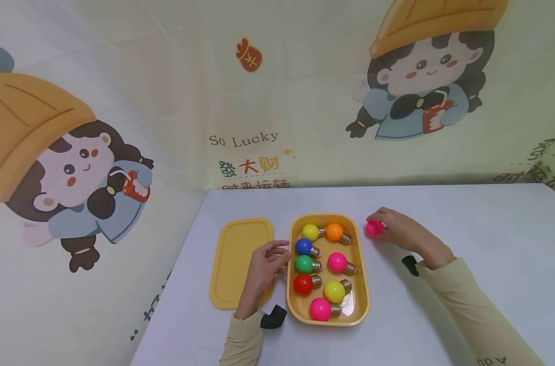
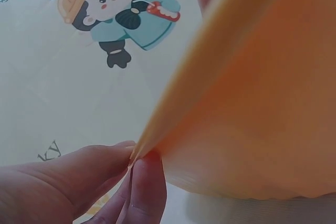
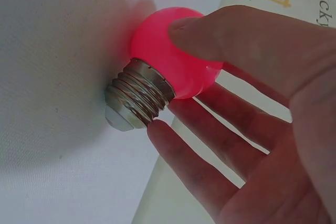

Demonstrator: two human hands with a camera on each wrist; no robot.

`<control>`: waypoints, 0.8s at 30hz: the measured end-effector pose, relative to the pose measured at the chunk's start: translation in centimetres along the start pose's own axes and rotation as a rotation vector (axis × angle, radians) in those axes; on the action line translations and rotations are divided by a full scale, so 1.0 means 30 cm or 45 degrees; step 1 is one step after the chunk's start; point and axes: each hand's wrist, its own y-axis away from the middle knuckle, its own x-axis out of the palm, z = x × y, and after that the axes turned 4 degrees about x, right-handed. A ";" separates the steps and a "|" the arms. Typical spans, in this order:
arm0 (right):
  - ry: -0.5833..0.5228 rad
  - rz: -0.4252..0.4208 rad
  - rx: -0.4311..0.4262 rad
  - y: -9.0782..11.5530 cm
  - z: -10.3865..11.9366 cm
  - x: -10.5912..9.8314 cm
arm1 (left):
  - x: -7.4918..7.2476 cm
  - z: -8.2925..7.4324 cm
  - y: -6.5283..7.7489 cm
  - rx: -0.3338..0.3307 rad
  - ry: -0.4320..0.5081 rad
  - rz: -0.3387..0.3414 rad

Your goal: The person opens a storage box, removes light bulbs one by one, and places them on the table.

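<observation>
My right hand (image 1: 403, 233) pinches a pink light bulb (image 3: 173, 51) to the right of the yellow tray (image 1: 365, 290). In the right wrist view the thumb lies on the bulb's round part, and its metal screw base points away from the palm, close over the table. My left hand (image 1: 268, 262) is at the tray's left side, its thumb and fingers pinching the orange-yellow edge (image 2: 173, 108) in the left wrist view. Inside the tray lie several bulbs, among them an orange one (image 1: 334, 232), a blue one (image 1: 303, 246), a green one (image 1: 303, 264) and a red one (image 1: 303, 284).
A flat yellow lid (image 1: 222, 264) lies left of the tray, partly under the left forearm. All stands on a white table (image 1: 488, 244). Behind and to the left hangs a printed cloth (image 1: 314, 101) with cartoon figures.
</observation>
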 end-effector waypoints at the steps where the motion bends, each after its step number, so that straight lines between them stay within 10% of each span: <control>1: -0.002 0.000 -0.001 -0.001 -0.002 0.001 | 0.001 0.000 -0.001 -0.001 -0.004 0.001; 12: 0.001 0.010 0.007 -0.002 -0.003 0.002 | 0.004 -0.115 0.050 -0.004 -0.018 0.019; 24: 0.042 0.020 -0.004 0.000 -0.002 0.002 | 0.003 -0.113 0.057 0.000 0.009 0.025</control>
